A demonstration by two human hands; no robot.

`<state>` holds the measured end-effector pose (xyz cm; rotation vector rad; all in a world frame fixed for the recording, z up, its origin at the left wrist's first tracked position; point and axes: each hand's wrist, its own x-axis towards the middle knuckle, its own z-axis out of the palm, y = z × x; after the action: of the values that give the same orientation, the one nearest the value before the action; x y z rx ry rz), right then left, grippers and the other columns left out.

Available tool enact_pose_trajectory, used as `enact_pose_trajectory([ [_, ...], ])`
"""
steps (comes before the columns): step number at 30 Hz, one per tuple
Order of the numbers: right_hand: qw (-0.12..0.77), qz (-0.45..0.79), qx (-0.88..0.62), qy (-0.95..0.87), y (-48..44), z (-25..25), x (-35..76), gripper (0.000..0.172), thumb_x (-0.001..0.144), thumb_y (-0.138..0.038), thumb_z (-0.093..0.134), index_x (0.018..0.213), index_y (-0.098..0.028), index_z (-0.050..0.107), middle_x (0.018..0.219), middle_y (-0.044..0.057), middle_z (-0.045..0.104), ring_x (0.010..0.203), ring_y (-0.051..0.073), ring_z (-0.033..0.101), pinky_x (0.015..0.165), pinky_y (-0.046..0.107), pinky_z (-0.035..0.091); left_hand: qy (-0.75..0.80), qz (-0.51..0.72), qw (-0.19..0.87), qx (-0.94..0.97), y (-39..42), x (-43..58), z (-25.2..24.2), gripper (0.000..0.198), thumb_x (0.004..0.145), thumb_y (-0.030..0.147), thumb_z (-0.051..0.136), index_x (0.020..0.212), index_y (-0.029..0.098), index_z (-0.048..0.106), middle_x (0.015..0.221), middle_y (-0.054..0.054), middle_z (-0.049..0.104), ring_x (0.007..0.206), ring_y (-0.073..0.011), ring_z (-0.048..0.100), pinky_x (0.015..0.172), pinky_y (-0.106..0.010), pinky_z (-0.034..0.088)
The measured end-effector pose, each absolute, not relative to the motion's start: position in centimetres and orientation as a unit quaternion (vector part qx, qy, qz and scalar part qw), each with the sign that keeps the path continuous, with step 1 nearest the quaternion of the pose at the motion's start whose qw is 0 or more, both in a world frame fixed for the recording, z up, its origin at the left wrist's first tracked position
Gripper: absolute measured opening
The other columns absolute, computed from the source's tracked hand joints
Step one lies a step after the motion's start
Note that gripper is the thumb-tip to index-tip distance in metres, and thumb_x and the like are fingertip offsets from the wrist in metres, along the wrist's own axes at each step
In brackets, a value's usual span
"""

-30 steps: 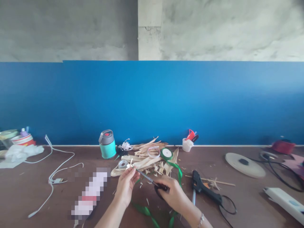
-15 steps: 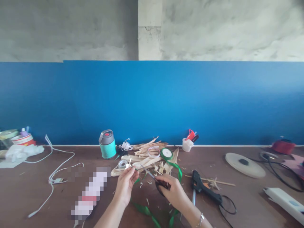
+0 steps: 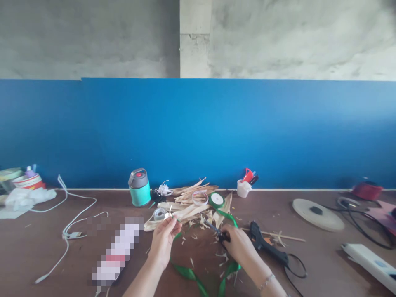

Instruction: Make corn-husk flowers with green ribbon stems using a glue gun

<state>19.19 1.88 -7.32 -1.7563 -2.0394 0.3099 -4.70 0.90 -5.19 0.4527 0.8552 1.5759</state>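
My left hand [image 3: 165, 235] pinches a small pale husk piece [image 3: 170, 211] between thumb and fingertips, with a bit of green at its base. To the right, my right hand [image 3: 236, 243] is closed round the dark handles of scissors [image 3: 216, 231], whose blades point up and left toward the husk scraps. A green ribbon [image 3: 188, 273] loops over the table below and between the hands, running up to its spool [image 3: 216, 200]. Dried corn husks [image 3: 192, 211] lie in a pile beyond both hands.
A black glue gun [image 3: 267, 247] and thin stick [image 3: 291, 237] lie right of my right hand. Behind stand a teal flask [image 3: 140, 192] and a white cup [image 3: 244, 188] of tools. Farther right are a round disc [image 3: 318, 214] and cables; a white cord [image 3: 66, 222] lies left.
My right hand and the scissors have moved right, away from my left hand. My left hand stays nearly in place with the husk piece.
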Motion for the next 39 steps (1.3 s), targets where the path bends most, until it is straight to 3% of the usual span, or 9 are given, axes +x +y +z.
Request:
enact_pose_trajectory([
  [4, 0.209, 0.101, -0.644, -0.729, 2.0, -7.4, 18.9, 0.026, 0.061, -0.005, 0.055, 0.082, -0.018, 0.066, 0.083, 0.009, 0.069, 0.083, 0.025, 0.064, 0.074, 0.03, 0.044, 0.357, 0.669, 0.614, 0.218, 0.6, -4.3, -4.9, 0.025, 0.05, 0.02, 0.085, 0.067, 0.012, 0.07, 0.06, 0.0, 0.066, 0.056, -0.0109, 0.063, 0.054, -0.019, 0.051],
  [13, 0.211, 0.098, -0.665, -0.709, 2.0, -6.4, 19.2, 0.025, 0.065, -0.009, 0.054, 0.084, -0.02, 0.066, 0.076, 0.005, 0.066, 0.074, 0.021, 0.063, 0.066, 0.026, 0.044, 0.352, 0.659, 0.622, 0.233, 0.2, -4.3, -4.6, 0.027, 0.049, 0.024, 0.086, 0.068, 0.012, 0.071, 0.06, 0.0, 0.065, 0.056, -0.0101, 0.061, 0.053, -0.018, 0.051],
  [20, 0.188, 0.083, -0.699, -0.685, 1.7, -7.0, 19.4, 0.026, 0.063, -0.005, 0.051, 0.084, -0.017, 0.061, 0.085, 0.009, 0.064, 0.082, 0.024, 0.061, 0.072, 0.028, 0.041, 0.356, 0.655, 0.623, 0.237, 0.3, -4.1, -4.6, 0.03, 0.048, 0.026, 0.087, 0.068, 0.012, 0.071, 0.06, 0.0, 0.065, 0.056, -0.0094, 0.061, 0.054, -0.017, 0.051],
  [30, 0.157, 0.103, -0.72, -0.669, 1.7, -6.9, 19.3, 0.026, 0.06, -0.008, 0.055, 0.083, -0.017, 0.061, 0.076, 0.005, 0.065, 0.077, 0.021, 0.061, 0.065, 0.024, 0.038, 0.353, 0.643, 0.628, 0.259, -0.1, -3.9, -5.1, 0.027, 0.052, 0.026, 0.085, 0.071, 0.012, 0.072, 0.061, 0.0, 0.066, 0.057, -0.0094, 0.061, 0.054, -0.017, 0.05],
  [39, 0.159, 0.089, -0.704, -0.687, 1.1, -6.5, 19.0, 0.028, 0.065, -0.006, 0.049, 0.086, -0.016, 0.066, 0.082, 0.01, 0.07, 0.085, 0.025, 0.064, 0.07, 0.027, 0.04, 0.357, 0.627, 0.637, 0.272, -0.1, -3.7, -5.7, 0.025, 0.058, 0.025, 0.083, 0.075, 0.011, 0.072, 0.06, -0.001, 0.067, 0.057, -0.0099, 0.061, 0.055, -0.018, 0.05],
])
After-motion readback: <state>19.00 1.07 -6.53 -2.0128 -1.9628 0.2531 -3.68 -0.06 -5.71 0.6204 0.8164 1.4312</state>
